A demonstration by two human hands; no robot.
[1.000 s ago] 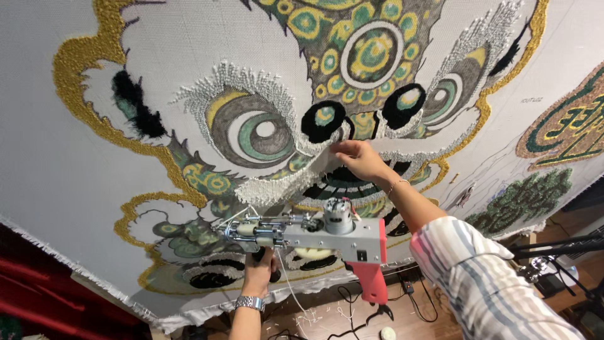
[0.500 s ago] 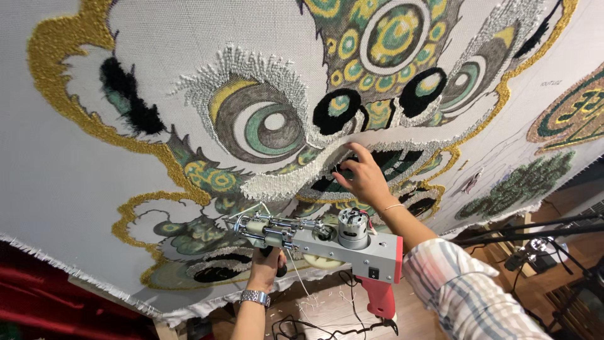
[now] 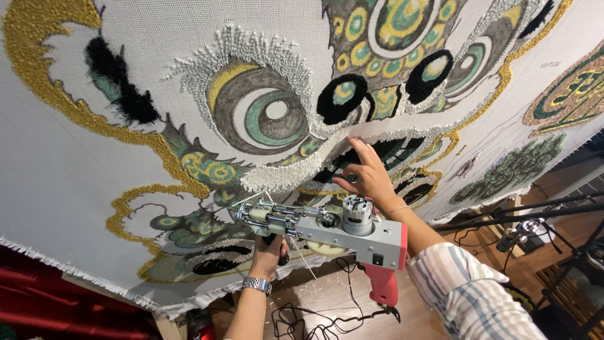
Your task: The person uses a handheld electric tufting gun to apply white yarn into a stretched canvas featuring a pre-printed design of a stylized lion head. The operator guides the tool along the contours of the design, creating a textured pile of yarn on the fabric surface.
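Shifted closer since the earlier frame: tufting gun [image 3: 327, 230], gripped beneath by left hand [image 3: 269, 250]. Right hand [image 3: 368, 176], fingers spread, is pressed on tufted cloth [image 3: 157, 94], just above gun.

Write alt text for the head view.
The left hand grips a grey tufting gun with a red handle, while the right hand presses fingertips against a stretched white cloth tufted with a colourful lion face.

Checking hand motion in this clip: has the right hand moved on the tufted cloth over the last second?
Cannot tell: the right hand rests on the black mouth patch of the tufted cloth in every picture; only the camera shifts.
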